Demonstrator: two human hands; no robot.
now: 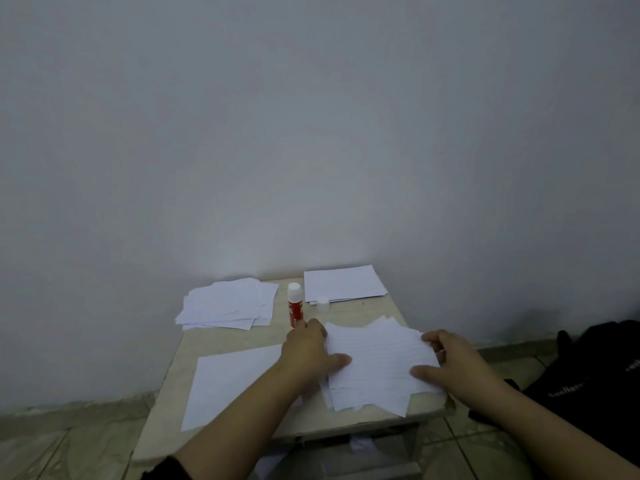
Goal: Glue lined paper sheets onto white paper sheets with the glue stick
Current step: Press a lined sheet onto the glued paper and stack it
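Note:
A pile of lined paper sheets (375,365) lies at the front right of the small table (349,311). My left hand (310,351) holds the pile's left edge, thumb on top. My right hand (450,363) grips the right edge, thumb on top and fingers curled over the far corner. A single white sheet (228,382) lies flat at the front left, partly under my left forearm. The red glue stick (295,305) stands upright and uncapped just behind my left hand. Its white cap (323,301) sits to the right of it.
A fanned stack of sheets (228,303) lies at the back left, and a neat white stack (344,283) at the back right against the wall. A black bag (595,368) sits on the tiled floor to the right of the table.

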